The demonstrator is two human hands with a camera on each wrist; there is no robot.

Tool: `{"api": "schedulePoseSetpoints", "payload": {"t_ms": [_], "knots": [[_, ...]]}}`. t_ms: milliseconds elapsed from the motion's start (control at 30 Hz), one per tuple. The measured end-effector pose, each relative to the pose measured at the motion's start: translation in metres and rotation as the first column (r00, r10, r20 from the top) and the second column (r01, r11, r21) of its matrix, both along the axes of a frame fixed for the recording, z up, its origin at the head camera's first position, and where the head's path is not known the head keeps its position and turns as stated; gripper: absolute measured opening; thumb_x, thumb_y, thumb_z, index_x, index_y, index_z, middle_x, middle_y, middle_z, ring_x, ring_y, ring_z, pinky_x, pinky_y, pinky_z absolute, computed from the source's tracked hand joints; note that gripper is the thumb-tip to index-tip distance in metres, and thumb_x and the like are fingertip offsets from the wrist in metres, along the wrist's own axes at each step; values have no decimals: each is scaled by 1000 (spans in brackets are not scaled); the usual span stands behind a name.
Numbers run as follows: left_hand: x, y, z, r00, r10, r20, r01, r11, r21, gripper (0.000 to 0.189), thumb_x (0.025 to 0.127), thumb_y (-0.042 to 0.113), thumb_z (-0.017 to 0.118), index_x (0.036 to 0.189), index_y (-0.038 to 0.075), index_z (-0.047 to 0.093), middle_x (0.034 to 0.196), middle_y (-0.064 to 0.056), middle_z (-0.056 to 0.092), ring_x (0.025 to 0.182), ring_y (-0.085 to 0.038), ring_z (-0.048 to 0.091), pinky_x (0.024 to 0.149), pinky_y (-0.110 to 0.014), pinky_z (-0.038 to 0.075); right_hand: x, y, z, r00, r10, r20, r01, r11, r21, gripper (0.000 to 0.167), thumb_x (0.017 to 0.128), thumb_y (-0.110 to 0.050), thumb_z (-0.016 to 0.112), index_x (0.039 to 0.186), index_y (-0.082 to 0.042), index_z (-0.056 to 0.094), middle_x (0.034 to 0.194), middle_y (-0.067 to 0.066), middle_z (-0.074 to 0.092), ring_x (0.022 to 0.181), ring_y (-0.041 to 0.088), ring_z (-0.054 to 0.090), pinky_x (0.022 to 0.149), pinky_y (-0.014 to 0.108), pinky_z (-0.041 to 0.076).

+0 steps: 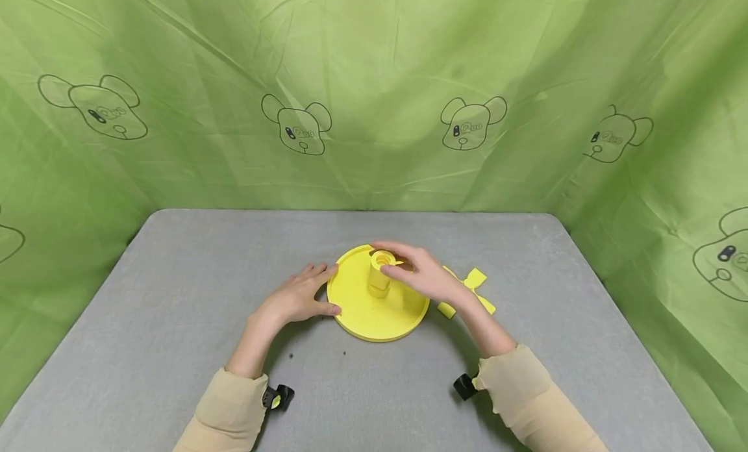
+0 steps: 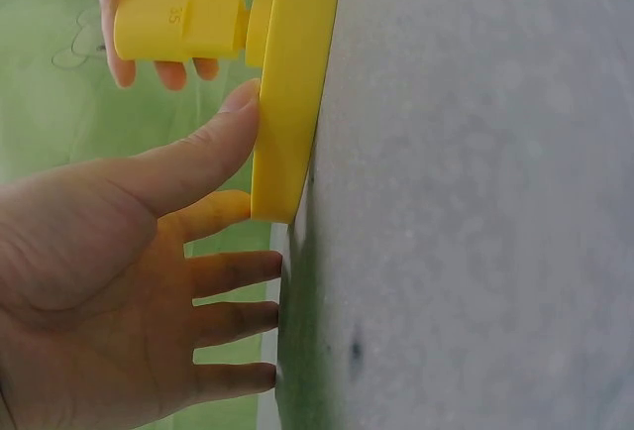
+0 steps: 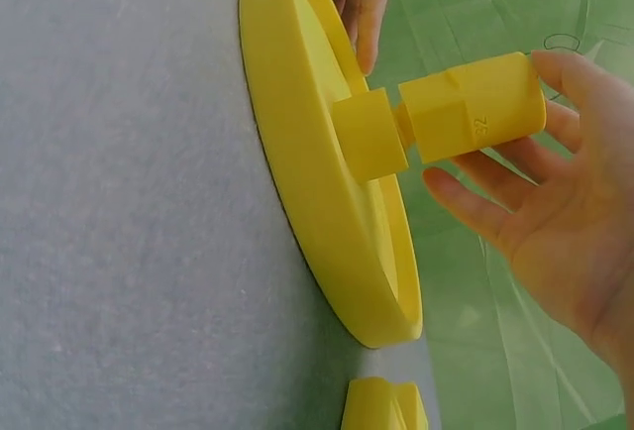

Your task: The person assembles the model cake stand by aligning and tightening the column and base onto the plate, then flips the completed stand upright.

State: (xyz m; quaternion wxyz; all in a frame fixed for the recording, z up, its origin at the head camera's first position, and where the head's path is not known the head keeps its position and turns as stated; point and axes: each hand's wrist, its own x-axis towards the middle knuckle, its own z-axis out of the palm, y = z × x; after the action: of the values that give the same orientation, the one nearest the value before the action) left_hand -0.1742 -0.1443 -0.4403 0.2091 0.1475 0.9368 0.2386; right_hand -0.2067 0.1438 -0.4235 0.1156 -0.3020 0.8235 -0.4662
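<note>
We are seemingly steadying the rimmed yellow disc (image 1: 374, 319) with our spread left hand (image 1: 299, 295), our curled right hand (image 1: 429, 274) gripping the hollow cylinder (image 3: 474, 110).

My right hand (image 1: 423, 273) and forearm overlap the yellow four-armed piece (image 1: 475, 279), which the right-wrist view cuts off below. In the left-wrist view, the yellow cylinder (image 2: 178, 26) covers part of my right fingers, and the yellow disc (image 2: 297, 93) runs past the top edge. Both sleeves (image 1: 230, 406) leave the head view. Lettering on the green cloth (image 1: 374, 49) is too blurred to read.
</note>
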Motion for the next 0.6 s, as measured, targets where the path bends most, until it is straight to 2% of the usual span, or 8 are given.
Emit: {"api": "schedulePoseSetpoints", "payload": {"t_ms": [200,300,467,600], "knots": [[0,1,1,1000,6,11,-6,1000,-3,93,92,48,74,165,16,26,171,-19,22,160,-44,15,129,-65,18,-1,1,-1,999,-13,37,13,1000,-3,45,104,-30,62,148,-20,56,152,2,58,140,22,56,113,46,52],[0,1,1,1000,9,13,-9,1000,0,93,92,49,74,165,17,26,172,-19,21,160,-44,14,129,-65,18,-1,-1,-3,998,-42,42,43,999,-23,43,101,-29,68,142,-19,60,143,3,64,131,23,61,107,46,56],[-1,0,-1,1000,14,18,-14,1000,1,93,92,48,75,165,17,26,172,-18,20,161,-43,13,129,-64,16,-1,-4,-6,997,-79,3,79,996,-40,42,95,-26,76,133,-16,63,125,5,69,116,26,66,102,46,58],[-1,0,0,1000,9,17,-9,1000,0,94,92,49,75,165,17,26,172,-19,21,160,-44,14,129,-65,17,-1,-3,-6,998,-66,-12,66,997,-40,50,95,-25,75,141,-14,58,134,10,66,122,29,64,108,50,54]]}}
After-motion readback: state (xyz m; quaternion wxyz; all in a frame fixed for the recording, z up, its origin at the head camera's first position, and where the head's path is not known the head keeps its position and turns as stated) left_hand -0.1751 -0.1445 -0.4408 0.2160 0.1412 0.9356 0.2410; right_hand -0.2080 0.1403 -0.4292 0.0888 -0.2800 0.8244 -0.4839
